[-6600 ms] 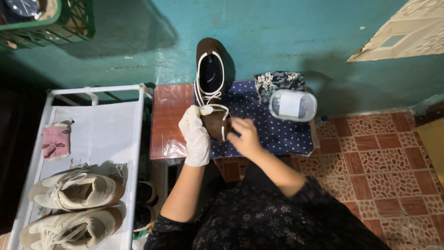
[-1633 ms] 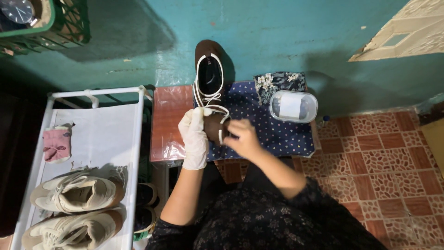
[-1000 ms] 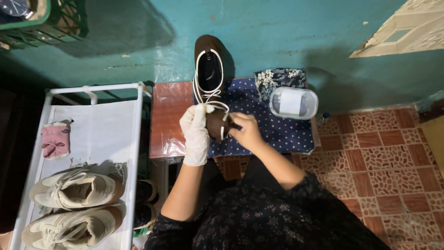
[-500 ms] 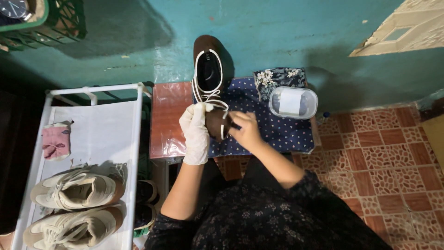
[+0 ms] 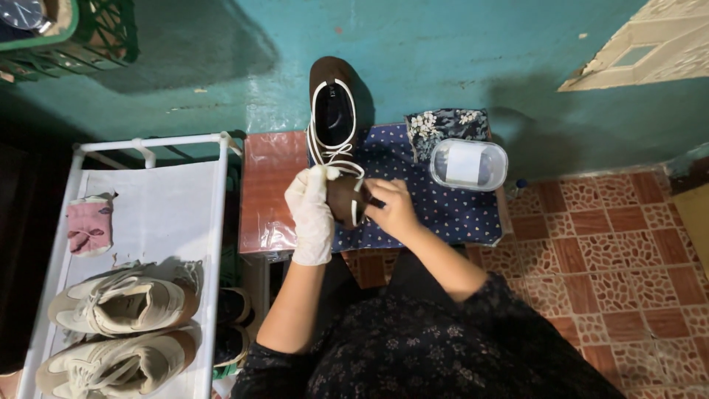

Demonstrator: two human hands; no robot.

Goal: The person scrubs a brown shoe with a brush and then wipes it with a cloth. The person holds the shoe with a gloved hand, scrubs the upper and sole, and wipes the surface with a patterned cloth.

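- The left hand, in a thin white glove, was wrapped around the toe end of a dark brown shoe with white laces and white trim, holding it against the small worktop.
- The bare right hand sat at 3 o'clock of the toe, its fingers pinched narrowly on a small dark object (too small to tell what) pressed against the shoe.
- The shoe lay lengthwise, heel toward 12 o'clock by the teal wall, toe toward the person.
- A blue dotted cloth covered the worktop's right part.
- At 2 o'clock of the hands stood a clear lidded plastic container, touching a folded floral cloth.
- At 9 o'clock stood a white shoe rack carrying a pink sock and two beige sneakers.
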